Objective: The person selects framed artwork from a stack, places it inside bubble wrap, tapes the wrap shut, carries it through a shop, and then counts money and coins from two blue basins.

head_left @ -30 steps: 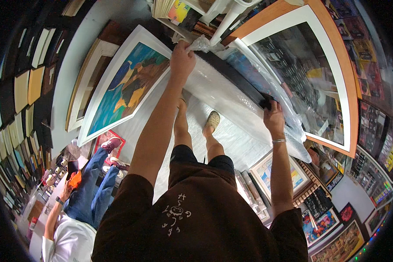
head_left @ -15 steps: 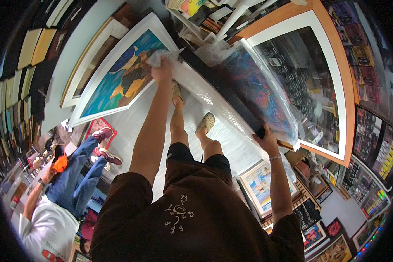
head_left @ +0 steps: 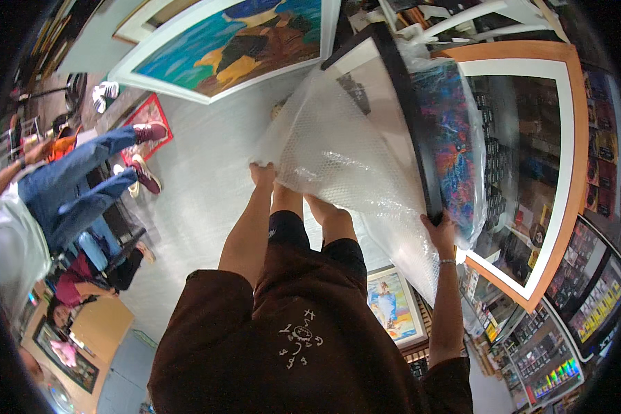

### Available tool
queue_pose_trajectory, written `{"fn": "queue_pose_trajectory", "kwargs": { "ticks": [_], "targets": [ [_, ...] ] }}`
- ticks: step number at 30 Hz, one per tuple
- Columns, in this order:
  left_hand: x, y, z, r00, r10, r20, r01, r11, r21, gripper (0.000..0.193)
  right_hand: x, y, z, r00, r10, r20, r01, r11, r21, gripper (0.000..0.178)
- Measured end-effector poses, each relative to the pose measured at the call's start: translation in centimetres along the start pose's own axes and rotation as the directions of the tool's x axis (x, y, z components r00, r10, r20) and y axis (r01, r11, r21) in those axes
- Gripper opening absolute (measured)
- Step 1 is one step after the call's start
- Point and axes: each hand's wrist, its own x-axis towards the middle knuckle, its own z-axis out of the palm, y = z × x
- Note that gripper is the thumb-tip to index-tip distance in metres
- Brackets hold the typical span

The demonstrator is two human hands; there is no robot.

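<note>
My left hand [head_left: 261,173] pinches the edge of a clear bubble-wrap sheet [head_left: 324,148], drawn out toward me and to the left. The wrap hangs in front of a black picture frame [head_left: 408,103] that stands on its edge. Past the upper part of the wrap, a pale area of the framed picture [head_left: 374,72] shows bare; the rest is veiled. My right hand [head_left: 440,231] is closed on the frame's near end. Right behind the frame leans a blue and red painting [head_left: 455,148] in clear plastic.
A large orange-wood frame [head_left: 571,172] with white mat leans at the right. A white-bordered teal painting [head_left: 255,41] stands at the far left. Lower right is a beach-coloured framed picture [head_left: 393,303]. People in jeans [head_left: 83,172] and a maroon top [head_left: 76,290] are at the left.
My left hand has come toward me, pulling the bubble wrap out and away from the black frame. More of the framed picture shows. My view has turned, and my right hand still grips the frame.
</note>
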Motion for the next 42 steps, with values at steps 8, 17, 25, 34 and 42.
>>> {"fn": "queue_pose_trajectory", "kwargs": {
  "ticks": [8, 17, 25, 34, 42],
  "targets": [
    [-1.5, -6.9, -6.7, 0.999, -0.051, 0.006, 0.052, 0.994, -0.101, 0.056, 0.3, 0.5, 0.3, 0.999, -0.011, 0.037, 0.007, 0.994, 0.107, 0.042],
    [-11.6, -17.3, -9.1, 0.922, 0.361, -0.140, -0.325, 0.919, 0.224, 0.090, -0.8, 1.5, 1.1, 0.997, -0.071, 0.039, 0.070, 0.997, 0.028, 0.033],
    [-28.2, -24.8, -3.0, 0.863, 0.267, 0.428, -0.329, 0.941, 0.077, 0.053, -6.2, 2.0, 0.1, 0.983, -0.086, 0.160, 0.071, 0.993, 0.097, 0.073],
    [-37.5, -24.5, 6.4, 0.729, 0.136, 0.671, -0.176, 0.984, -0.009, 0.062, -6.6, 5.0, -0.2, 0.968, -0.119, 0.219, 0.065, 0.969, 0.238, 0.084],
    [-47.3, -17.7, 16.7, 0.547, -0.026, 0.837, 0.582, 0.731, -0.358, 0.072, -6.7, 4.9, 0.0, 0.973, -0.165, 0.163, 0.144, 0.981, 0.133, 0.078]
  ]
}}
